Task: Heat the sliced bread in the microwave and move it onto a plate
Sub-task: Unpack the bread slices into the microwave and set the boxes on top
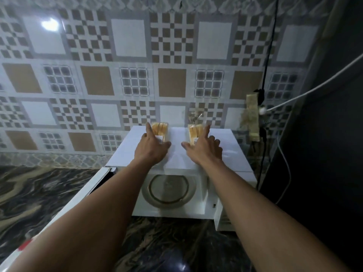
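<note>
Two clear packs of sliced bread stand on top of a white microwave (231, 152). My left hand (152, 147) reaches over the left bread pack (160, 128), fingers stretched along it and thumb out to the side. My right hand (203, 147) reaches the right bread pack (194, 131) the same way, fingers spread against it. Whether either hand grips its pack is unclear. The microwave door (96, 185) hangs open to the left. Inside, the glass turntable (168, 191) lies bare.
A dark marbled counter (33, 195) carries the microwave. A patterned tiled wall (125, 75) rises behind. A black cable (269, 55) and a white cable (314, 87) run to a socket strip (252, 114) at the right, beside a dark wall.
</note>
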### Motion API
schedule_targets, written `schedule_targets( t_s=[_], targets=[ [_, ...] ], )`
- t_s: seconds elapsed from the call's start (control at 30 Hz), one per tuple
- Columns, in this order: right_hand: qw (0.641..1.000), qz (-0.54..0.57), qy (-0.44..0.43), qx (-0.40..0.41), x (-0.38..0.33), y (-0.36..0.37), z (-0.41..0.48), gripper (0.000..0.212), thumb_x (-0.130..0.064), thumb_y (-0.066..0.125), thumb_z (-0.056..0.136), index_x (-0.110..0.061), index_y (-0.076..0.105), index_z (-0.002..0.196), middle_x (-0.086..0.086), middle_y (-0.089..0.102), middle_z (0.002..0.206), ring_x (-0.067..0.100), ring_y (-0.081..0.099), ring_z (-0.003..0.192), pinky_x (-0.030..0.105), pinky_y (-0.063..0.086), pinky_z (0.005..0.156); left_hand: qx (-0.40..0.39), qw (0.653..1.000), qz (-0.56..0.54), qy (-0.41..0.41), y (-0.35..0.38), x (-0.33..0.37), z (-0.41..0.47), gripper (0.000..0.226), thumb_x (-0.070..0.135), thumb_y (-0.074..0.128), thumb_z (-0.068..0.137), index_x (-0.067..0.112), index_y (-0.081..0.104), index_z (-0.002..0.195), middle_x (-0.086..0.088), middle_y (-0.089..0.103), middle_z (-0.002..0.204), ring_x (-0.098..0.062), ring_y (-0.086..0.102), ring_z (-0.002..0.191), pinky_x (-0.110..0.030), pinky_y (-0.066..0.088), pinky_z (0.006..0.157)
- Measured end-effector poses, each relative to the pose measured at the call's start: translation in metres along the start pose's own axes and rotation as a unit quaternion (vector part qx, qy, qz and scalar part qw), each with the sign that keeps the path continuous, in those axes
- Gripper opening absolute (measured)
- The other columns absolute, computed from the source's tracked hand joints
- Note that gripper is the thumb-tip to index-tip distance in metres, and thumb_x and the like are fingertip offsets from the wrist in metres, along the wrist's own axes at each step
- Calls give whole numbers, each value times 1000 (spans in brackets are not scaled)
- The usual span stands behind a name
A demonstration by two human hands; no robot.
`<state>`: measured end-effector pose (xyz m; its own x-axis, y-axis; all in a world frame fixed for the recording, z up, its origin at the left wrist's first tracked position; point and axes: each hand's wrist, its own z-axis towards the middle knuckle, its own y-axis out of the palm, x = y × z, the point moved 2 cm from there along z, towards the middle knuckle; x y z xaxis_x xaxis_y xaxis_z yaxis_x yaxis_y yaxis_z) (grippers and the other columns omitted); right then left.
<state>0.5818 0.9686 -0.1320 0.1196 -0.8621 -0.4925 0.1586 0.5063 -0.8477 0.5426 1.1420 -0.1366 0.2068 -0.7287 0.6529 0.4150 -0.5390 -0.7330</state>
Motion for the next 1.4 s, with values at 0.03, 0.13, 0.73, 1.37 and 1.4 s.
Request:
schedule_targets(
  t_s=[0.03,0.13,0.73,1.37,1.4],
  targets=[
    [1000,3,9,-17,-1,4,0,114,-68,61,83,-16,-10,156,21,40,147,40,39,131,49,34,104,-1,1000,9,-11,2,-2,2,114,56,68,83,22,-11,157,-16,50,148,-37,51,132,-51,43,106],
    [998,-2,29,-49,-11,23,-17,119,-66,68,78,-11,-5,155,21,41,146,39,39,130,47,33,105,1,997,46,-62,2,-20,-2,126,63,74,75,22,-14,157,-20,43,151,-41,47,134,-55,42,107],
    [997,30,72,-6,5,-6,-21,93,-53,80,66,-14,28,132,18,53,127,36,51,114,43,45,95,41,995,31,-89,7,1,-9,101,41,86,67,14,23,140,-18,59,126,-41,55,116,-51,50,95],
    [997,22,76,4,7,-57,-204,100,-55,81,66,-11,25,137,19,57,123,37,54,111,39,46,84,92,992,14,-81,-69,-14,-208,76,46,81,62,19,31,112,-14,58,118,-36,55,103,-45,51,83],
    [997,22,75,5,8,-57,-213,99,-55,81,66,-11,26,136,19,57,123,37,54,111,39,45,81,94,992,13,-80,-69,-16,-219,77,46,81,64,18,32,116,-15,57,122,-37,53,107,-44,49,85]
  ],
)
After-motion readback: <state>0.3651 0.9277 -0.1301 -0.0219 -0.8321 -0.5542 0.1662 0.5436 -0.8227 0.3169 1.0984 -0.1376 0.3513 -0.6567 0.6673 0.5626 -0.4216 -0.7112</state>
